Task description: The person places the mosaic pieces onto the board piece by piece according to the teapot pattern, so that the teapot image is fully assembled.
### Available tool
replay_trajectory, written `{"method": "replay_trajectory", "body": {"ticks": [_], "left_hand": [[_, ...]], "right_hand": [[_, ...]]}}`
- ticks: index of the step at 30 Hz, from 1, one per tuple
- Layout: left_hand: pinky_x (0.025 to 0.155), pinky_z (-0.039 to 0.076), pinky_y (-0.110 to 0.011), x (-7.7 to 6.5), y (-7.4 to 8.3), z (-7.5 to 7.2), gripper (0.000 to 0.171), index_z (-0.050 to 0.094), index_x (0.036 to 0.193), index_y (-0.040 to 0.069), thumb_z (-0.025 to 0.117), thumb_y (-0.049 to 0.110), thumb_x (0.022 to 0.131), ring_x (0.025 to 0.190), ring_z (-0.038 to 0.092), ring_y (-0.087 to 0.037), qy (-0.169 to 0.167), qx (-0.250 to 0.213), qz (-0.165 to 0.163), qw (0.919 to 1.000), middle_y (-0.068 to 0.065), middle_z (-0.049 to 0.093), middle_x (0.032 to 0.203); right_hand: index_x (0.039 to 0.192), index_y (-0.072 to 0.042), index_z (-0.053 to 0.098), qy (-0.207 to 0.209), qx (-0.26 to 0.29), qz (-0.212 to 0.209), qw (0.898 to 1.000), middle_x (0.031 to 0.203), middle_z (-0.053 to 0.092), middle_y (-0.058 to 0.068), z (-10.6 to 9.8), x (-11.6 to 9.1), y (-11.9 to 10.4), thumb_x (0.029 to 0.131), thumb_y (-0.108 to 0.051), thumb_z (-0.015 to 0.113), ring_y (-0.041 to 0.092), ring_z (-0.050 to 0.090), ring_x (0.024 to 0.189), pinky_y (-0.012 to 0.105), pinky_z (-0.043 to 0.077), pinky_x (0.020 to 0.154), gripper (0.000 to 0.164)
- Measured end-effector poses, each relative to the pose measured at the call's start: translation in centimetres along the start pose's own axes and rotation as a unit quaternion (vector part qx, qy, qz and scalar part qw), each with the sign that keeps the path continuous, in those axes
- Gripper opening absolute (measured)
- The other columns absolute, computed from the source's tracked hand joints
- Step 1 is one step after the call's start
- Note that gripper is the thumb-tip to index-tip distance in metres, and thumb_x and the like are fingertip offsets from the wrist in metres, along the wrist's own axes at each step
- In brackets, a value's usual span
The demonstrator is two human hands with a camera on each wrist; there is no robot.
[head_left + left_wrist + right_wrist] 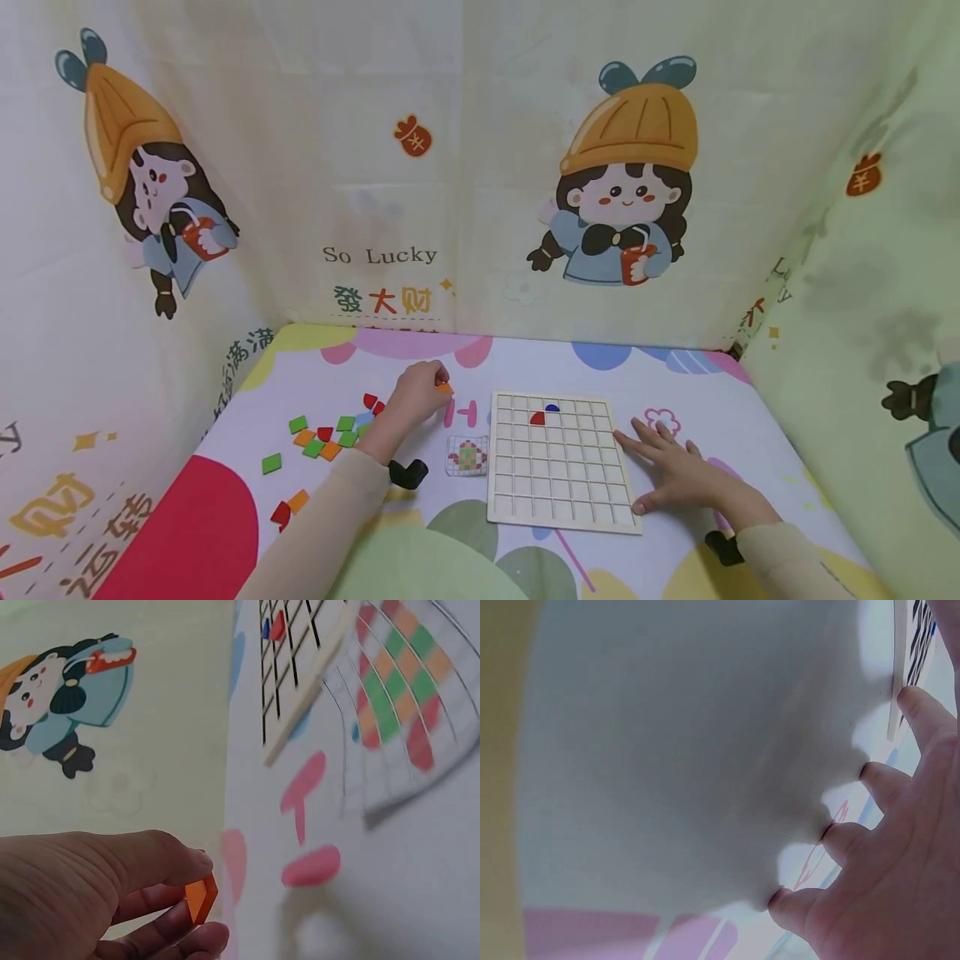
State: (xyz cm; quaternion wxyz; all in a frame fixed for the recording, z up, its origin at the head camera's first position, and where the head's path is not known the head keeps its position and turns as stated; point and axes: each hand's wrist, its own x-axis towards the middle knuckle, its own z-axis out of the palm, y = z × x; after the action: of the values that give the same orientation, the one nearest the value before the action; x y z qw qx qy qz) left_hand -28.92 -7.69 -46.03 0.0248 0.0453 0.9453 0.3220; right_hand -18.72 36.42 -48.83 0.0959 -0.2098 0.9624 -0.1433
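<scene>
An orange square tile (201, 900) is pinched between the thumb and fingers of my left hand (422, 396), raised left of the board. The wooden grid board (562, 527) lies flat on the table. In its upper cells sit a red quarter-round tile (537, 418) and a blue half-round tile (552, 408). My right hand (675, 475) rests with spread fingers at the board's right edge, thumb and index touching it. A pattern card (467, 457) showing a gridded coloured figure lies between the left forearm and the board.
Loose green tiles (272, 463), orange tiles (330, 451) and red tiles (281, 513) are scattered on the left of the table, partly behind the left arm. Patterned cloth walls (495, 167) enclose the back and both sides. Each wrist carries a black mount (408, 474).
</scene>
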Motion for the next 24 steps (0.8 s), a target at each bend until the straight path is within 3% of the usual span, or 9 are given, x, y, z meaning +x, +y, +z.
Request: {"method": "replay_trajectory", "body": {"ticks": [10, 24], "left_hand": [[0.072, 0.058, -0.031, 0.0, 3.3, 2.5, 0.024, 0.065, 0.107, 0.009, 0.078, 0.009, 0.086, 0.088, 0.059, -0.021, -0.016, -0.016, 0.038, 0.999, -0.006, 0.066, 0.101], [0.08, 0.052, -0.034, 0.0, 6.0, 5.8, 0.019, 0.068, 0.103, 0.01, 0.075, 0.012, 0.086, 0.085, 0.057, -0.016, -0.035, 0.024, 0.111, 0.9929, -0.002, 0.065, 0.098]], "right_hand": [[0.161, -0.027, 0.036, -0.007, 0.002, 0.014, 1.0, 0.166, 0.022, 0.029, 0.0, -0.1, 0.0, 0.067, -0.07, 0.083, 0.072, 0.017, 0.143, 0.091, 0.018, 0.098, 0.113], [0.161, -0.025, 0.037, -0.001, 0.006, 0.002, 1.0, 0.165, 0.023, 0.03, -0.1, 0.0, -0.3, 0.068, -0.07, 0.082, 0.07, 0.017, 0.144, 0.091, 0.018, 0.099, 0.112]]}}
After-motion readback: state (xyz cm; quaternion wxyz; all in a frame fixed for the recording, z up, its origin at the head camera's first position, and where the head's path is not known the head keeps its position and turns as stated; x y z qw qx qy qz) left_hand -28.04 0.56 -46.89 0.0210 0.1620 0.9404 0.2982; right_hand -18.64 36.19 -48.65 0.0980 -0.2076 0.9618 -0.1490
